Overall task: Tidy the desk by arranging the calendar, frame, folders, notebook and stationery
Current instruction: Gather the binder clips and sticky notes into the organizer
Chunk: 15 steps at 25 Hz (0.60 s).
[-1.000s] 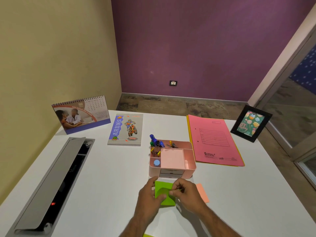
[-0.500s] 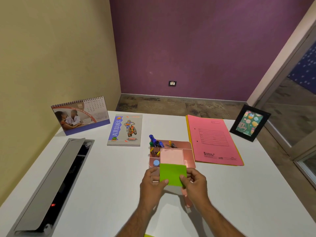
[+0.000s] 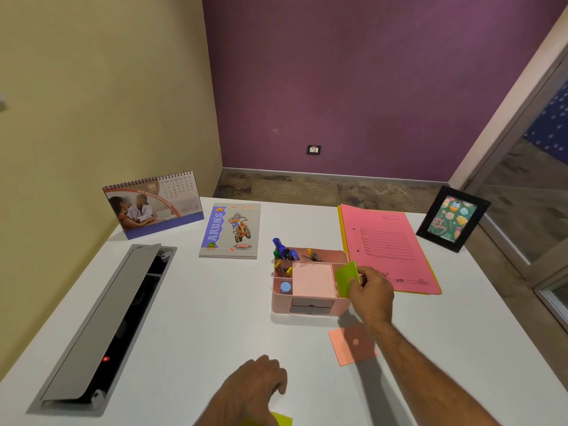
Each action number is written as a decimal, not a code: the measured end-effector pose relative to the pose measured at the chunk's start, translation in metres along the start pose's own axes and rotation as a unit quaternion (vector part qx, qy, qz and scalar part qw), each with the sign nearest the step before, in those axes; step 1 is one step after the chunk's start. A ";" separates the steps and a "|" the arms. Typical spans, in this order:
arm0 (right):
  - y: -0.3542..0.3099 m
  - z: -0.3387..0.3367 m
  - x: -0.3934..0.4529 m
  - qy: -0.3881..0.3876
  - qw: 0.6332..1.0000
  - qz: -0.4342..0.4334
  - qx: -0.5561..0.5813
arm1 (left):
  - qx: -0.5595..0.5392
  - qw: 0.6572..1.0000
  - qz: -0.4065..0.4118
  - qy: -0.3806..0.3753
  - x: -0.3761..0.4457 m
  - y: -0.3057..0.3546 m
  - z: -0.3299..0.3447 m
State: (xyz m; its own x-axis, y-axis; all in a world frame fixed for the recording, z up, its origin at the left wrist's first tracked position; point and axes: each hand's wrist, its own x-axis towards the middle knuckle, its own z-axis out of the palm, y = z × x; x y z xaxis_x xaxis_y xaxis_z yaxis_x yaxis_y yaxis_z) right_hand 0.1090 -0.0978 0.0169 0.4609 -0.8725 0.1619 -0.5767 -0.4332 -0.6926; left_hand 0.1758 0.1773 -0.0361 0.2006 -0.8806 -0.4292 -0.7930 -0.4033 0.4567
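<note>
My right hand (image 3: 372,293) pinches a green sticky-note pad (image 3: 347,278), tilted on edge over the right compartment of the pink desk organiser (image 3: 310,306). Pens (image 3: 284,251) and a pink note block (image 3: 313,279) sit in the organiser. My left hand (image 3: 255,392) rests low on the desk with loosely curled fingers, beside a yellow-green note (image 3: 284,419). A salmon sticky note (image 3: 345,348) lies flat in front of the organiser. The calendar (image 3: 153,204) stands at the far left, the notebook (image 3: 232,230) beside it. The pink folder (image 3: 387,247) and the black frame (image 3: 453,218) are at the far right.
An open grey cable hatch (image 3: 101,327) runs along the white desk's (image 3: 199,318) left side, with a red light inside. A yellow folder edge (image 3: 341,229) shows under the pink one. The desk's far edge drops to the floor.
Both hands held the green pad in front of the organiser. My left hand has let go and drawn back toward me; my right hand has carried the pad to the organiser's right compartment.
</note>
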 end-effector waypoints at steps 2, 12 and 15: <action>-0.004 0.005 -0.005 -0.025 1.000 0.013 -0.013 | 0.016 0.999 0.025 0.015 -0.004 0.003 0.004; -0.008 0.006 -0.019 -0.090 0.995 0.039 -0.001 | 0.050 0.998 -0.041 -0.005 -0.002 0.009 0.014; -0.007 -0.001 -0.029 -0.076 0.996 0.029 0.040 | 0.045 0.996 -0.079 0.013 -0.001 0.009 0.016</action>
State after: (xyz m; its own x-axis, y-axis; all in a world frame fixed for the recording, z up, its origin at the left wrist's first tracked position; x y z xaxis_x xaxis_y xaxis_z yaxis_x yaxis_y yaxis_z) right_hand 0.0988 -0.0696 0.0176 0.5283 -0.8489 0.0164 -0.5522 -0.3582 -0.7529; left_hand 0.1591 0.1781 -0.0445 0.3420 -0.8143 -0.4690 -0.7981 -0.5152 0.3125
